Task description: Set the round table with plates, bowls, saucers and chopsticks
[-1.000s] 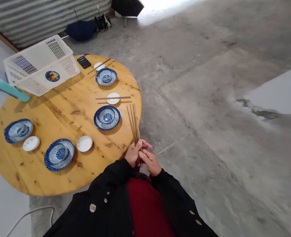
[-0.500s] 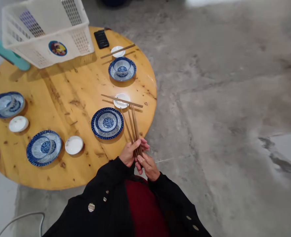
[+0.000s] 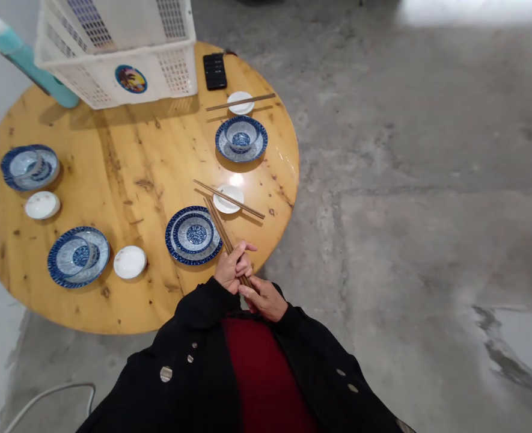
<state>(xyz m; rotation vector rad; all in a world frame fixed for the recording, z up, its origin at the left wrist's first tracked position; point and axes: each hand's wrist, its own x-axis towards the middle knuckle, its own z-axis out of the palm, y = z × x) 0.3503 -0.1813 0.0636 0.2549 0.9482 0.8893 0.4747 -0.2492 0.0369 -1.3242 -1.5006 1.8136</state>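
A bundle of brown chopsticks (image 3: pixel 219 225) slants up and left from my two hands. My left hand (image 3: pixel 235 265) is closed around its middle, with one finger sticking out to the right. Lower down, my right hand (image 3: pixel 264 298) grips the bottom ends. The tips reach over the right rim of a blue-patterned plate (image 3: pixel 173 251) with a bowl (image 3: pixel 196 233) on it. Just beyond, a chopstick pair (image 3: pixel 243 206) rests across a small white dish (image 3: pixel 227 199). Exactly how many sticks I hold is hidden by my fingers.
On the round wooden table (image 3: pixel 130 313) stand a white plastic basket (image 3: pixel 98 78), a teal cylinder (image 3: pixel 62 93) and a black phone-like object (image 3: pixel 214 71). More plates with bowls sit at the far right (image 3: pixel 241 153) and left, with white dishes (image 3: pixel 130 262) beside them.
The fanned chopsticks are drawn together into a tight bundle and tilt further left. My left hand has closed more around them. The view has shifted, so the table appears further right.
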